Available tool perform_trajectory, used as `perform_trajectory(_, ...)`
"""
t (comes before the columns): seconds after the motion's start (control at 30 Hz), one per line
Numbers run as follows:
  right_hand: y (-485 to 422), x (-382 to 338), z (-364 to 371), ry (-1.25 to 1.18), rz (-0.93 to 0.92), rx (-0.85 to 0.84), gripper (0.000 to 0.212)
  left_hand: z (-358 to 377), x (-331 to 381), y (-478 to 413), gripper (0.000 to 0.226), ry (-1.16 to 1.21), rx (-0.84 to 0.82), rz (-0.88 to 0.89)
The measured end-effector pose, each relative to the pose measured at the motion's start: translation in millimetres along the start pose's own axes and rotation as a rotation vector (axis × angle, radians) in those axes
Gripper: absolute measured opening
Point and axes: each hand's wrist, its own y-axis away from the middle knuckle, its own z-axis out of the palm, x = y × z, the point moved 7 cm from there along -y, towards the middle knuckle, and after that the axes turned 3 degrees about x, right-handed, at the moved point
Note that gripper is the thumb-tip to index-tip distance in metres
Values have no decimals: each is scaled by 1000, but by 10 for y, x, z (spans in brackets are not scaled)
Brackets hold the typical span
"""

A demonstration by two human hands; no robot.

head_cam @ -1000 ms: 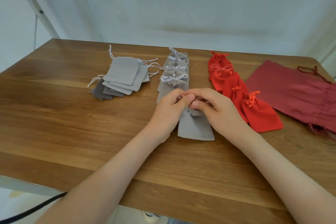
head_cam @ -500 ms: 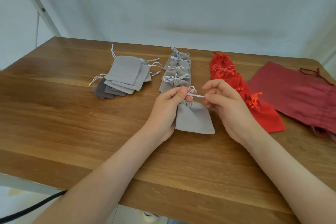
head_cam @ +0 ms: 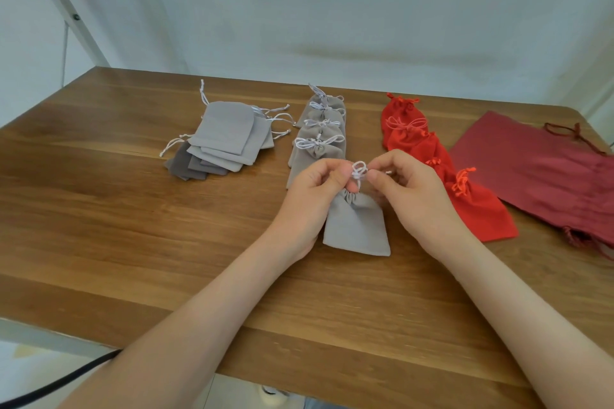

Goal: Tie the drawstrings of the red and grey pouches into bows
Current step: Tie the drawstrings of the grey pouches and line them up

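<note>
Black cable (head_cam: 50, 388): one, below the near left edge of the wooden table (head_cam: 133, 242). Grey pouch (head_cam: 357, 229): one, lying flat on the table near its middle, closed end toward the person, gathered neck pointing away and lifted slightly between the hands. Left hand (head_cam: 312, 199): fingers curled, thumb and forefinger pinching the white drawstring (head_cam: 358, 171) just above the pouch's neck. Right hand (head_cam: 415, 196): fingers curled, thumb and forefinger pinching the same drawstring from the other side; a small loop stands up between the two hands. Row of tied grey pouches (head_cam: 319, 143): overlapping, running away from the hands, each with a white bow. Row of red pouches (head_cam: 465, 202): overlapping, to the right, with bows. Stack of untied grey pouches (head_cam: 226, 136): to the left, loose strings trailing. Dark red bag (head_cam: 531, 176): one, large, flat, at far right.
</note>
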Motion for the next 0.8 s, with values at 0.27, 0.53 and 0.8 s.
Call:
perform_trajectory(0.27,0,-89,-134,198,-46,57,38,3,50,6,18,-74,15,65)
perform_trajectory(0.53,91,-131,218,-161,-51,-240,22,-51,238,98,11,-127,87,313)
perform_trajectory(0.8,59,-69,147,56,-55,-185,11,-246,434,255,10,-579,528,638)
